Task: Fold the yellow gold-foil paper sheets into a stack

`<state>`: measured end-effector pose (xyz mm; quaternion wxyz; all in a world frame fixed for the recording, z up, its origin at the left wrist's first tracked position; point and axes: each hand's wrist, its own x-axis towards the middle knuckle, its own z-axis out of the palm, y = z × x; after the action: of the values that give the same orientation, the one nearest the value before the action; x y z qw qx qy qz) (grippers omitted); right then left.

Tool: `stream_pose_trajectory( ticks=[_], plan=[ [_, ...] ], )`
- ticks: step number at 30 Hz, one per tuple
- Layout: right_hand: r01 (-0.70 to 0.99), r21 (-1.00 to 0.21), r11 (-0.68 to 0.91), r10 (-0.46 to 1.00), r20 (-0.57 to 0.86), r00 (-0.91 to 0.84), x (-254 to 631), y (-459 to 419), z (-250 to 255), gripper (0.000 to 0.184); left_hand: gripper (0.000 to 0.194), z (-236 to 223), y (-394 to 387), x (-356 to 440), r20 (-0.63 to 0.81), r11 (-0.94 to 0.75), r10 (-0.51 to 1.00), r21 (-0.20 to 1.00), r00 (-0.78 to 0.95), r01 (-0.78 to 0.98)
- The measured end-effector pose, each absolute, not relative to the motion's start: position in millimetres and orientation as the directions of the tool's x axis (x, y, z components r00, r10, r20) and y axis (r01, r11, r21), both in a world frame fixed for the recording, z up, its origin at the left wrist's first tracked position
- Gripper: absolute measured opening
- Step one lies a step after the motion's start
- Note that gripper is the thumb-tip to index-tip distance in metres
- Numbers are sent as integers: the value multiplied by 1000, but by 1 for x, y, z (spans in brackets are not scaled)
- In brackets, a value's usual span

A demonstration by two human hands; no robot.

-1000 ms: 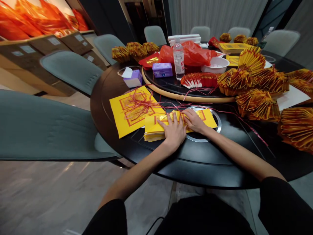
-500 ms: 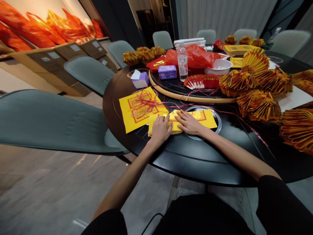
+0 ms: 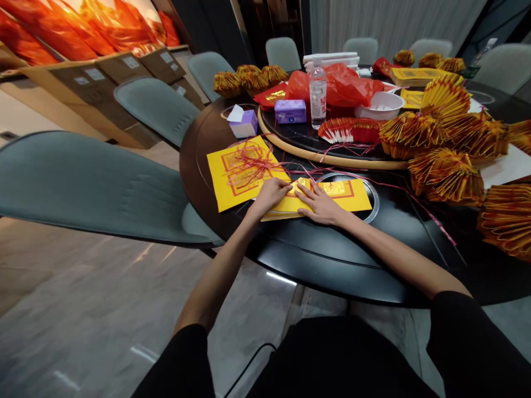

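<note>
The left hand [image 3: 269, 198] is laid palm down, fingers extended and close together, with its fingertips on the stack of yellow paper [image 3: 346, 194]; no grip is formed. The right hand [image 3: 320, 205] is held flat and open, fingers spread, so the stack is pressed rather than grasped. The stack's long axis runs from about 9 o'clock to 3 o'clock. The right hand is placed nearer its middle, the left hand at its 9 o'clock end. At 10 o'clock, a yellow sheet [image 3: 226, 185] with red borders is crossed by tangled red string [image 3: 259, 160]. At 2 o'clock, a metal ring [image 3: 372, 202] is set into the round black table [image 3: 315, 260], and folded gold-and-red paper fans [image 3: 446, 177] are heaped beyond it. At 12 o'clock, a plastic water bottle [image 3: 317, 97] is stood on the wooden-rimmed turntable [image 3: 332, 160].
</note>
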<state>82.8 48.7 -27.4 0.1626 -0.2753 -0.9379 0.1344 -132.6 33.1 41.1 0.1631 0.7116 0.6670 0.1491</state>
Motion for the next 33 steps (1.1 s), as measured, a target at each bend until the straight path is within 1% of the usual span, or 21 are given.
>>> stream_pose_trajectory(
  ticks=[3,6,9,12,14,16,18,21,23,27,30,33],
  plan=[
    [473,-348,809,563,233,-793,82,49,-28,71,43,33,28,-133,28,-66,998,423,60,904],
    [474,-363,802,569,228,-790,82,49,-27,69,46,22,19,-135,87,-109,993,356,84,928],
    [509,-396,764,615,211,-760,82,48,-26,75,46,15,12,-138,110,-137,988,303,108,943],
    [551,-406,729,655,183,-733,81,48,-26,79,45,14,8,-137,95,-150,987,266,129,952],
    [561,-390,730,657,177,-733,80,47,-25,76,44,18,7,-132,117,-155,984,188,134,970],
    [571,-371,733,658,174,-732,79,45,-24,75,48,25,9,-123,155,-187,973,96,171,978],
    [585,-350,732,663,167,-730,78,45,-23,76,52,34,16,-110,148,-250,960,55,239,967],
    [599,-328,731,667,160,-727,76,44,-21,77,45,40,32,-93,29,-301,954,93,300,949],
    [601,-327,730,669,160,-726,76,44,-21,77,44,36,42,-87,-22,-277,959,142,283,950],
    [564,-334,756,640,193,-744,81,46,-21,71,56,15,42,-91,6,-143,989,243,146,960],
    [558,-351,752,650,252,-717,92,49,-23,66,63,4,34,-102,39,-105,994,266,98,958],
    [586,-353,729,676,237,-698,104,49,-24,65,67,2,28,-109,-12,-51,998,291,57,955]
  ],
)
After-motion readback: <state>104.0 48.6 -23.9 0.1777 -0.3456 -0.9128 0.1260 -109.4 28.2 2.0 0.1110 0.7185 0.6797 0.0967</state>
